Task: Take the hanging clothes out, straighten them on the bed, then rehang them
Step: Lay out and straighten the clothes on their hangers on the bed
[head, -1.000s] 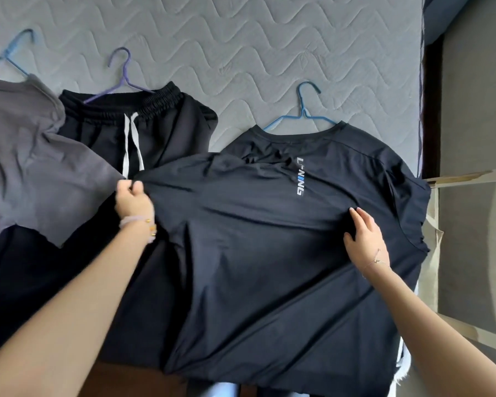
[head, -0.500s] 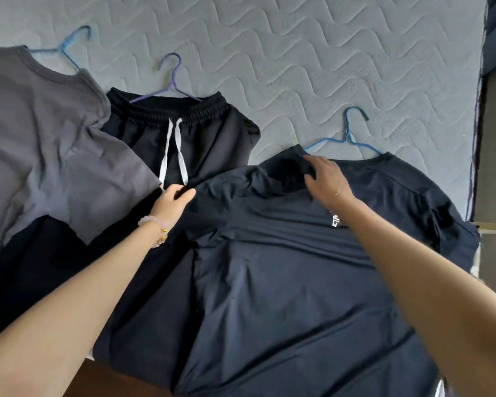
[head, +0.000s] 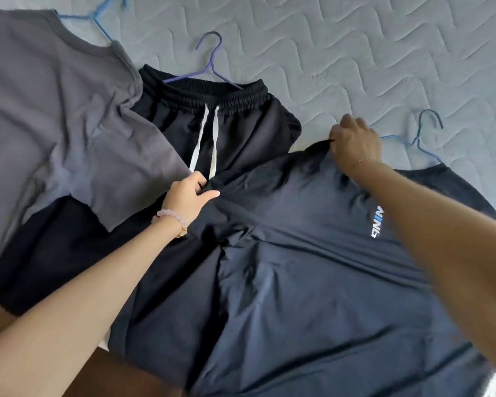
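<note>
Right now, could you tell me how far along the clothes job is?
Done: the grey T-shirt, black shorts and navy T-shirt lie on the bed. In hand: the left hand and right hand grip the navy shirt, which is creased. Left: rehanging everything.

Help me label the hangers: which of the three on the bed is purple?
The middle hanger, lying at the waistband of the black drawstring shorts, is purple. The ones in the grey shirt and the dark navy shirt are blue.
</note>
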The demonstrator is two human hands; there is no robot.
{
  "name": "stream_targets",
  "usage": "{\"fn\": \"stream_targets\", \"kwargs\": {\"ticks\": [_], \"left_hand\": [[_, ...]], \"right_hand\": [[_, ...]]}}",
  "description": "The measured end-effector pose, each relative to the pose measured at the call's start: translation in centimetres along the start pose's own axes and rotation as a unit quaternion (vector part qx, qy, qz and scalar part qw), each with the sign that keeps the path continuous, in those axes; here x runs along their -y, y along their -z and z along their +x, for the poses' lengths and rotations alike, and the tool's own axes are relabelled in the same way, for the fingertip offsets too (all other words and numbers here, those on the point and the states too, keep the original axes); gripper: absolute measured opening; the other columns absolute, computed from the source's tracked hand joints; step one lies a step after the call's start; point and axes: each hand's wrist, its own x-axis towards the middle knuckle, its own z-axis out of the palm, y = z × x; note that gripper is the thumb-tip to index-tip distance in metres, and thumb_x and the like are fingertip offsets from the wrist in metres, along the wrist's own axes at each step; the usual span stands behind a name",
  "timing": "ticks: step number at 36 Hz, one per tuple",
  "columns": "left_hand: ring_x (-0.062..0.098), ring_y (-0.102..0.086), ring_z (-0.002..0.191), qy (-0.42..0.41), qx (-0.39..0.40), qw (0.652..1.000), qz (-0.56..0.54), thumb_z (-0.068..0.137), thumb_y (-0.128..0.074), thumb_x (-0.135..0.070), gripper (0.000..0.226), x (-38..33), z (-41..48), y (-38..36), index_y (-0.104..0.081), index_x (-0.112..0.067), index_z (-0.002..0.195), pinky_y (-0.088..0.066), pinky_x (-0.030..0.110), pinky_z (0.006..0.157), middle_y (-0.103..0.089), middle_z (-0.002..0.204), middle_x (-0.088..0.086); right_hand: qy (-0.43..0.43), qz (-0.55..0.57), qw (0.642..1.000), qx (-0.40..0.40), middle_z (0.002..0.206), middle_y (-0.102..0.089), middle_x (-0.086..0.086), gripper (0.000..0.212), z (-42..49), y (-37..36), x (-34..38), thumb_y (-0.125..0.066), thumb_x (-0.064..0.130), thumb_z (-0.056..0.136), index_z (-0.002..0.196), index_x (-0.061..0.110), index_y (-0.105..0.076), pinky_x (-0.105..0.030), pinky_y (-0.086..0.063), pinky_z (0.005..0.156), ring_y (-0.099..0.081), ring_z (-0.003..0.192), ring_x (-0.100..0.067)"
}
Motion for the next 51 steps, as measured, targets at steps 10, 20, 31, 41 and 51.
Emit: {"fn": "stream_targets", "kwargs": {"ticks": [10, 20, 31, 41, 51], "left_hand": [[0.024, -0.046, 0.063, -0.028, -0.091, 0.995, 0.016, 0.089, -0.061, -0.034, 0.022, -1.8, 2.9, 1.5, -0.052, -0.019, 0.075, -0.035, 0.030, 0.058, -0.038, 0.050, -0.006], [0.037, -0.058, 0.094, 0.064, 0.021, 0.996, 0.061, 0.096, -0.038, -0.020, 0.028, -1.3, 3.0, 1.3, -0.064, -0.022, 0.105, -0.047, 0.038, 0.080, -0.064, 0.112, 0.013], [0.033, -0.055, 0.105, -0.193, -0.128, 0.968, 0.094, 0.089, -0.052, -0.003, 0.028, -4.4, -2.4, -1.9, -0.059, -0.004, 0.115, -0.044, 0.040, 0.092, -0.057, 0.119, 0.012], [0.014, -0.052, 0.103, -0.284, -0.004, 0.955, 0.085, 0.080, -0.053, 0.003, 0.033, -4.3, -9.6, -9.1, -0.065, -0.008, 0.109, -0.043, 0.028, 0.092, -0.065, 0.107, 0.002], [0.026, -0.056, 0.121, -0.280, 0.067, 0.922, 0.258, 0.069, -0.077, -0.018, 0.057, -2.2, -14.9, -13.1, -0.062, -0.009, 0.123, -0.041, 0.038, 0.107, -0.057, 0.132, 0.011]], "right_hand": [[-0.176, 0.094, 0.979, 0.038, 0.122, -0.059, -0.028, 0.032, 2.4, 3.0, -0.1, -0.042, 0.006, 0.092, 0.121, 0.004, -0.056, -0.043, -0.045, 0.090, -0.054, 0.116, -0.046], [-0.152, 0.427, 0.882, 0.133, 0.143, -0.052, -0.007, 0.061, -0.4, -0.9, -1.7, -0.054, 0.008, 0.093, 0.149, 0.017, -0.033, -0.005, -0.047, 0.079, -0.055, 0.113, -0.016], [-0.283, 0.450, 0.846, 0.033, 0.082, -0.070, -0.010, 0.030, -9.1, -1.8, -10.1, -0.048, -0.002, 0.087, 0.106, 0.011, -0.067, -0.012, -0.049, 0.058, -0.062, 0.052, 0.008], [-0.386, 0.531, 0.753, 0.043, 0.080, -0.067, 0.000, 0.020, -20.4, -4.6, -10.7, -0.057, 0.001, 0.089, 0.102, 0.013, -0.066, -0.003, -0.050, 0.055, -0.065, 0.070, -0.004], [-0.359, 0.407, 0.839, 0.040, 0.096, -0.074, -0.012, 0.024, -22.7, -4.7, -12.0, -0.054, 0.003, 0.089, 0.104, 0.014, -0.070, -0.031, -0.051, 0.083, -0.066, 0.090, -0.025]]}}
